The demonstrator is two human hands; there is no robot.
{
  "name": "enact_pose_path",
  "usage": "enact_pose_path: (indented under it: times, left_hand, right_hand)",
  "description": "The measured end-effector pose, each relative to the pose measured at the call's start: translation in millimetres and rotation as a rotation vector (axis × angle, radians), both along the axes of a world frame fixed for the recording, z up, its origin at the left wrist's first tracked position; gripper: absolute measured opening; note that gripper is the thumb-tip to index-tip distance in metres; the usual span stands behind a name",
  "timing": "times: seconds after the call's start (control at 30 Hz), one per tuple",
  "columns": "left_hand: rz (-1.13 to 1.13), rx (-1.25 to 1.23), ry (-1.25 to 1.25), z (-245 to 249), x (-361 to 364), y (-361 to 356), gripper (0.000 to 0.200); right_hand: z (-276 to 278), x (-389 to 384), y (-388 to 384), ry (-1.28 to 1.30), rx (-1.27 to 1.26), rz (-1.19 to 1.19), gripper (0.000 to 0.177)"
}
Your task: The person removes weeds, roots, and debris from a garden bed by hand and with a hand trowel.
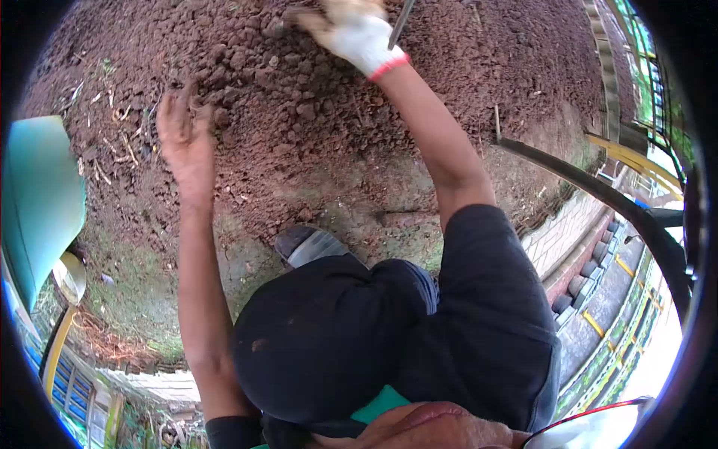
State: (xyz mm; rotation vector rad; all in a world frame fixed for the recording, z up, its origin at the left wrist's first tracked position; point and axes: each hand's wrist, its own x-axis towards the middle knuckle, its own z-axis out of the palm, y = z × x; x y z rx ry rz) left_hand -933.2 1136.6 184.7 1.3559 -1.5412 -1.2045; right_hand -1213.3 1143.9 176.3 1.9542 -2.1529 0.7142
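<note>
My bare left hand (183,138) reaches down to the loose brown soil (262,142), its dirt-covered fingers apart at the edge of the clods. Farther to the right, my right hand (363,41) wears a white knitted glove with a red cuff and is also over the soil. Motion smears its fingers, so I cannot tell whether they hold anything. A thin grey rod (404,22) stands close beside the glove and runs out of the top of the view.
Straw bits lie in the soil at left, near a teal sheet (41,202). My shoe (310,245) rests on mossy ground. A dark curved bar (576,176) crosses the right side, above a paved strip (561,232) and a row of dark pots (591,269).
</note>
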Motion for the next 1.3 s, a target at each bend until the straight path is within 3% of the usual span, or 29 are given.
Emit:
enact_pose_path:
  times: [0.03,0.07,0.1,0.17,0.2,0.23,0.33,0.37,0.43,0.5,0.53,0.6,0.63,0.7,0.73,0.77,0.8,0.83,0.87,0.9,0.93,0.97,1.03,1.1,1.23,1.3]
  left_hand:
    - [0.029,0.031,-0.083,16.5,6.4,-1.7,0.044]
    - [0.066,-0.038,-0.175,10.4,24.4,-1.9,0.044]
    - [0.113,-0.115,-0.273,-4.1,52.0,-2.5,0.044]
    - [0.294,-0.107,-0.594,-44.1,111.4,10.5,0.046]
    - [0.281,-0.068,-0.839,-67.9,147.8,27.0,0.05]
    - [0.259,-0.019,-1.08,-89.6,173.2,42.6,0.054]
    - [0.354,0.081,-1.176,-120.8,185.4,87.6,0.07]
    - [0.437,0.5,-1.246,-155.1,191.9,91.2,0.086]
    - [0.409,0.493,-1.205,-144.9,149.8,84.6,0.086]
    - [0.415,0.423,-0.814,-119.9,95.0,67.1,0.085]
    - [0.555,0.327,-0.75,-130.7,76.6,64.8,0.083]
    - [0.481,0.435,-0.721,-93.6,43.6,42.8,0.081]
    - [0.455,0.5,-0.713,-79.7,35.0,34.2,0.081]
    - [0.306,0.215,-0.663,-99.3,65.0,31.4,0.081]
    - [0.218,0.07,-0.633,-105.9,76.9,26.7,0.08]
    - [0.31,0.01,-0.726,-100.4,82.9,19.3,0.08]
    - [0.456,0.166,-0.71,-95.9,93.7,16.6,0.08]
    - [0.599,0.324,-0.683,-91.8,105.6,13.1,0.08]
    - [0.709,0.496,-0.87,-110.5,120.6,10.1,0.08]
    - [0.812,0.677,-1.057,-136.8,137.1,11.7,0.081]
    - [0.836,0.753,-0.862,-146.5,148.4,12.0,0.082]
    - [0.895,0.801,-0.912,-165.7,147.6,12.3,0.08]
    - [1.084,0.711,-0.987,-191.8,132.4,0.7,0.077]
    - [1.191,0.635,-1.152,-192.9,111.0,-7.8,0.071]
    - [1.186,0.652,-1.151,-194.7,111.7,-6.0,0.072]
    - [1.188,0.671,-1.104,-179.5,106.3,-11.4,0.072]
  right_hand:
    - [0.7,-12.3,19.0,0.06,-0.123,-0.13,0.046]
    - [-3.4,-39.0,39.4,0.037,0.03,-0.165,0.031]
    - [-18.3,-56.7,61.8,0.02,0.11,-0.39,0.045]
    - [-54.2,-102.7,81.7,-0.021,0.114,-0.536,0.053]
    - [-71.9,-125.2,91.6,-0.043,0.116,-0.608,0.057]
    - [-82.3,-125.9,86.2,-0.096,0.161,-0.643,0.061]
    - [-59.1,-68.5,46.8,0.085,-0.003,-0.495,0.053]
    - [-35.1,-41.4,33.9,-0.079,0.193,-0.521,0.047]
    - [-36.2,-21.9,6.3,-0.316,0.115,-0.197,0.05]
    - [-38.0,15.0,-17.2,-0.069,0.081,-0.179,0.054]
    - [-41.4,32.3,-29.0,-0.138,0.102,-0.12,0.057]
    - [-40.7,70.7,-50.7,-0.258,0.195,-0.034,0.061]
    - [-39.0,93.7,-55.9,-0.103,0.161,-0.036,0.062]
    - [-22.7,112.4,-77.1,-0.179,0.359,0.184,0.06]
    - [-20.7,108.5,-85.9,-0.227,0.153,0.332,0.054]
    - [-24.8,97.9,-103.7,-0.264,-0.025,0.324,0.047]
    - [-18.2,71.8,-120.4,-0.228,-0.164,0.279,0.041]
    - [-7.4,49.1,-129.0,-0.279,-0.065,0.021,0.036]
    - [-23.9,14.8,-137.3,-0.086,-0.194,-0.202,0.039]
    - [-41.8,-23.8,-139.8,-0.069,0.003,-0.437,0.054]
    - [-48.0,-51.7,-132.6,-0.03,0.104,-0.637,0.063]
    - [-56.0,-69.9,-129.8,0.006,0.206,-0.833,0.071]
    - [-80.3,-68.0,-120.4,0.166,0.209,-0.931,0.079]
    - [-45.0,-32.9,-132.6,-0.016,0.448,-0.829,0.083]
    - [-66.4,42.9,-182.1,-0.032,0.143,-0.538,0.089]
    - [-79.2,66.7,-223.7,0.001,0.002,-0.458,0.077]
